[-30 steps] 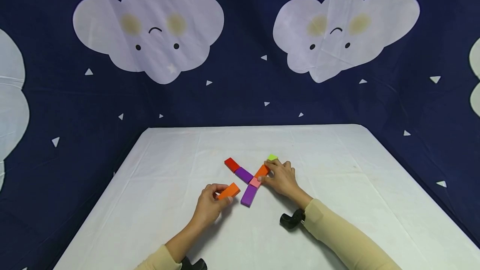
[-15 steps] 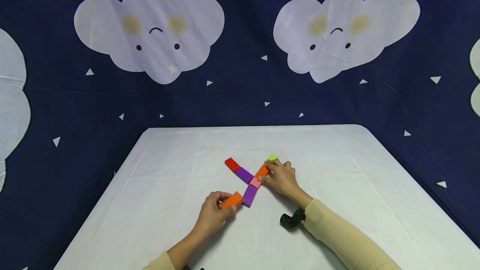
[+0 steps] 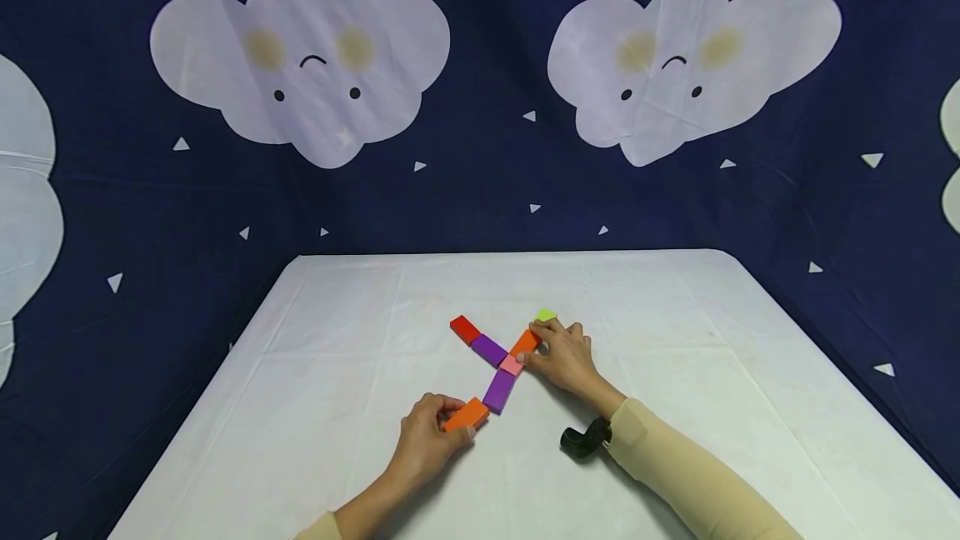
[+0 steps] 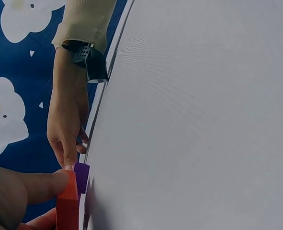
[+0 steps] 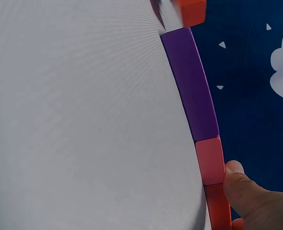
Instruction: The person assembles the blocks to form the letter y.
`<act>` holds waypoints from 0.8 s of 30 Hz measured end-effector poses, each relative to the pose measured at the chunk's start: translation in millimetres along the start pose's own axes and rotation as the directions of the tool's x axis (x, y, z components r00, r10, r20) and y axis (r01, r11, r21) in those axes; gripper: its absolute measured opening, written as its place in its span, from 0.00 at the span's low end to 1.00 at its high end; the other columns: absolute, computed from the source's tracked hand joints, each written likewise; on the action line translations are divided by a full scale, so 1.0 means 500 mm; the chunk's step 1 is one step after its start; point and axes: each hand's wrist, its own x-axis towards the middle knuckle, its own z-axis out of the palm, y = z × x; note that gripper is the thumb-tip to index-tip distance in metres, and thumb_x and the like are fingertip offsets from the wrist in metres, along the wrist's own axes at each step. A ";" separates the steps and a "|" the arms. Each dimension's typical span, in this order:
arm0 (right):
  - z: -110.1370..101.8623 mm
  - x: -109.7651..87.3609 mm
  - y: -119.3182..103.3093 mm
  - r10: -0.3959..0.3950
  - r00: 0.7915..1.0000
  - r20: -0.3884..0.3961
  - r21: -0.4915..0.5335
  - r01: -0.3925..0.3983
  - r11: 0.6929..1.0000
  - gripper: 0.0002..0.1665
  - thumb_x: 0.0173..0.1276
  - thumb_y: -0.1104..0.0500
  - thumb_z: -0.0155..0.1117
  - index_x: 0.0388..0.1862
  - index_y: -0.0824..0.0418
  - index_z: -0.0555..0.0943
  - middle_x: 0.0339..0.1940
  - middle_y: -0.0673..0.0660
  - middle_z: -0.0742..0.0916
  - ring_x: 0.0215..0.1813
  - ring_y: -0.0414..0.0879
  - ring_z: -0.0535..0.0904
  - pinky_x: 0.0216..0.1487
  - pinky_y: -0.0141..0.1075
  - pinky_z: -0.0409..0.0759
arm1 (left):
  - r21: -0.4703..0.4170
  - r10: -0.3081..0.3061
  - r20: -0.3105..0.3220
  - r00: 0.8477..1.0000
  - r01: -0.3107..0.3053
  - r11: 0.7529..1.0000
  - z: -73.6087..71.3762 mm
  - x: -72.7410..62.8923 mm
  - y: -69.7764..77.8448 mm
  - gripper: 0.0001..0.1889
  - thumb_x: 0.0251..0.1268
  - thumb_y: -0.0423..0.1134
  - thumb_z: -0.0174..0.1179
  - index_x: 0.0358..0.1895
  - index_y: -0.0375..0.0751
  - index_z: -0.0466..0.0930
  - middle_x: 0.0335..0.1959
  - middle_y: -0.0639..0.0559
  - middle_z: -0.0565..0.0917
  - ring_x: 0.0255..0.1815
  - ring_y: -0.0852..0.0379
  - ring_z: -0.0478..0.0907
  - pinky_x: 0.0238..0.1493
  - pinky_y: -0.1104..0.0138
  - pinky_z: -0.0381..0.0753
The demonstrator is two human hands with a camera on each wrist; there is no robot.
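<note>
My left hand pinches an orange block between thumb and fingers, its corner right by the lower end of a purple block. That purple block runs up to a small pink block, followed by a second orange block. My right hand spans this second orange block, thumb at the pink end and index finger at the far end. In the right wrist view, the thumb touches the pink block's side. Beyond the index finger shows a lime-green block, partly covered.
From the pink block another purple block and a red block branch to the far left. All lie on a white table. A dark blue cloth with clouds hangs behind. A black wrist camera sits by the right sleeve.
My left hand has brought its orange block down and slightly right, to the purple block's lower end. The right hand and the other blocks have stayed put.
</note>
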 end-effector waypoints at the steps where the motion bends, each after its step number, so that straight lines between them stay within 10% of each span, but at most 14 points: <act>1: 0.000 -0.001 0.000 -0.001 1.000 -0.002 0.002 0.001 1.000 0.38 0.53 0.40 0.69 0.59 0.59 0.78 0.57 0.56 0.81 0.42 0.53 0.66 0.38 0.39 0.56 | 0.013 0.004 0.000 1.000 -0.004 1.000 0.001 -0.001 0.000 0.18 0.44 0.39 0.72 0.42 0.41 0.82 0.33 0.53 0.77 0.34 0.61 0.67 0.39 0.68 0.58; 24: -0.001 0.003 0.001 0.025 0.999 0.045 -0.013 -0.024 1.000 0.38 0.54 0.39 0.68 0.61 0.56 0.77 0.60 0.52 0.79 0.45 0.54 0.67 0.39 0.39 0.58 | -0.012 0.076 0.106 0.991 -0.075 0.997 -0.037 0.003 -0.009 0.23 0.49 0.39 0.69 0.52 0.42 0.79 0.40 0.52 0.77 0.39 0.58 0.66 0.43 0.68 0.58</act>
